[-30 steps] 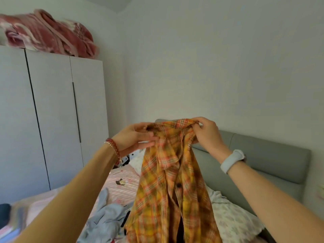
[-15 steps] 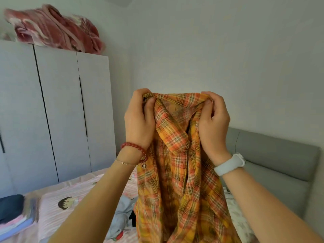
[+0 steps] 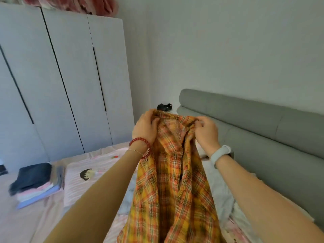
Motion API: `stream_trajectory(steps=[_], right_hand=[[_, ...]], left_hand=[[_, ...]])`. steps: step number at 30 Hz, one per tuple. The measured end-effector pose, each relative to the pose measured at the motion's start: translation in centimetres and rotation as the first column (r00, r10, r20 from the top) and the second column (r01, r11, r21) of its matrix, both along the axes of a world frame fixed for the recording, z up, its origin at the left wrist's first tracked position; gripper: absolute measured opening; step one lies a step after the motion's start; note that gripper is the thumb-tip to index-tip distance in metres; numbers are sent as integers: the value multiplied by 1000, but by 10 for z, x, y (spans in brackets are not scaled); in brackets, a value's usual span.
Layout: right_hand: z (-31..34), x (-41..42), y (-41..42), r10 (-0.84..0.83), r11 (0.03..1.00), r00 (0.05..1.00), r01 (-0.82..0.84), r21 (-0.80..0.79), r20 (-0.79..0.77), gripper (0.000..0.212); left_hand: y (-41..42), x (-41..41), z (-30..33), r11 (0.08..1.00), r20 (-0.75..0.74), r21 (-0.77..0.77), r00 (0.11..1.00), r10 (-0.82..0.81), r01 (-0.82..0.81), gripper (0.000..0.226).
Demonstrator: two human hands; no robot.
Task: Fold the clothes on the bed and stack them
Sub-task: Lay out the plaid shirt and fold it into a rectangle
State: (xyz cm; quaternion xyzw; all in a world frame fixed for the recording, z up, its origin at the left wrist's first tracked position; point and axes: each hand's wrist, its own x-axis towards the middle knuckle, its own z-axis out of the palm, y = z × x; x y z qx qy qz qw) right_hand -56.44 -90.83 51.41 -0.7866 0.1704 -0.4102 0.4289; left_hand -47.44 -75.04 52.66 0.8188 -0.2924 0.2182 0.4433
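Note:
An orange and yellow plaid shirt point(image 3: 171, 190) hangs in the air above the bed point(image 3: 52, 216), held up by its collar. My left hand point(image 3: 145, 128) grips the left side of the collar. My right hand point(image 3: 206, 132) pinches the right side of the collar. The shirt's lower part drops out of the frame at the bottom. A stack of folded clothes point(image 3: 35, 183), dark on top with pink and blue below, lies on the bed at the left.
A grey padded headboard point(image 3: 263, 134) runs along the right. Grey wardrobe doors point(image 3: 61, 76) stand at the left with a red blanket point(image 3: 73, 5) on top. White crumpled cloth point(image 3: 220, 195) lies by the headboard. A small black object point(image 3: 164, 106) sits behind the shirt.
Both hands have lowered the shirt from in front of the wall down toward the bed, keeping hold of the collar. The view has tilted down, showing the folded stack more fully.

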Motion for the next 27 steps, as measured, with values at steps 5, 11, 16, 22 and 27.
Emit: stream_trajectory(steps=[5, 11, 16, 22, 27], right_hand=[[-146, 60, -21, 364, 928, 800, -269, 257, -477, 53], [-313, 37, -1, 452, 874, 602, -153, 460, -659, 44], [-404, -15, 46, 504, 859, 462, -177, 481, -730, 37], [-470, -59, 98, 349, 865, 313, -470, 175, -883, 54], [-497, -65, 121, 138, 832, 213, -555, -3, -967, 61]], left_hand=[[-11, 58, -147, 949, -470, 310, 859, 205, -57, 54], [16, 30, -325, 886, -672, 464, 650, 354, -2, 52], [52, -41, -437, 795, -767, 594, 384, 514, 123, 70], [75, -86, -500, 643, -666, 734, 416, 619, 218, 67], [103, -71, -497, 919, -840, 363, 373, 394, -152, 8]])
